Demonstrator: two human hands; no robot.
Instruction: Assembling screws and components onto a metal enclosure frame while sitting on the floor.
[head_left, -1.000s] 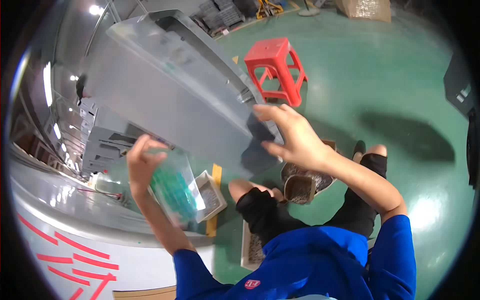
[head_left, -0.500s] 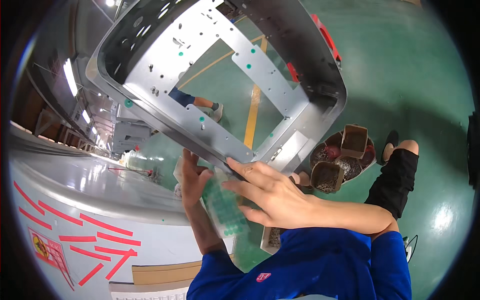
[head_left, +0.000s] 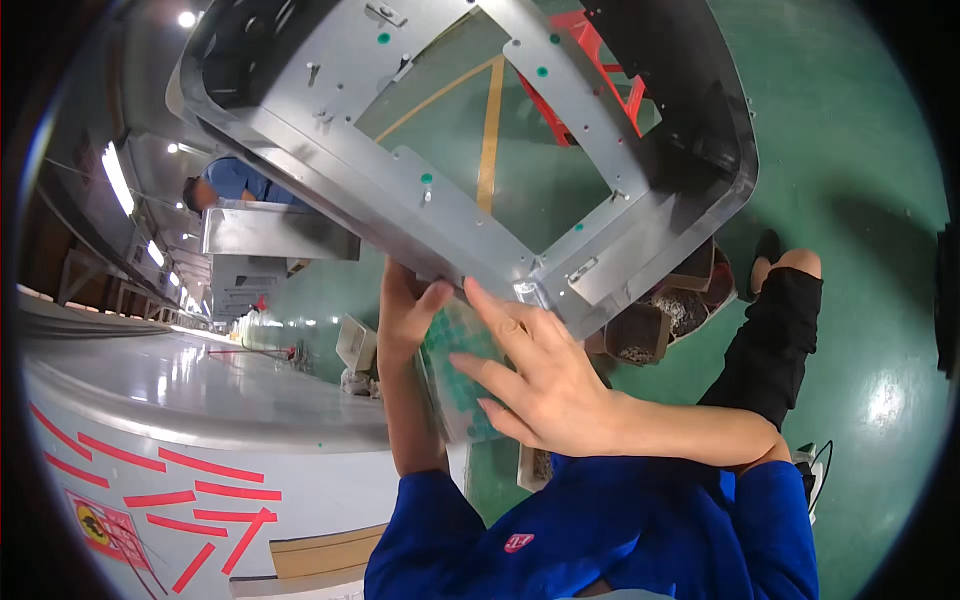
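A large grey sheet-metal frame (head_left: 350, 140) with rounded corners, a square opening and several small green dots stands tilted in front of me. At its near edge is my left hand (head_left: 405, 315), its thumb toward the edge and its fingers partly hidden. A translucent sheet with rows of green dot stickers (head_left: 462, 375) hangs beside this hand and seems gripped in it, though the grip itself is hidden. My right hand (head_left: 550, 385) has its index fingertip against the frame's near edge. Its other fingers are spread in front of the sheet, and no held thing shows.
Boxes of small metal parts (head_left: 640, 340) stand on the floor to the right. Beyond the frame is a red stool (head_left: 610, 75). A white bench panel (head_left: 330, 470) with red strips lies at left. A person (head_left: 235, 180) is beside a metal box (head_left: 280, 230) farther off.
The frame now appears farther right and turned slightly. My left hand has risen along its edge, and the right index finger has moved up with it. The sticker sheet is less blurred.
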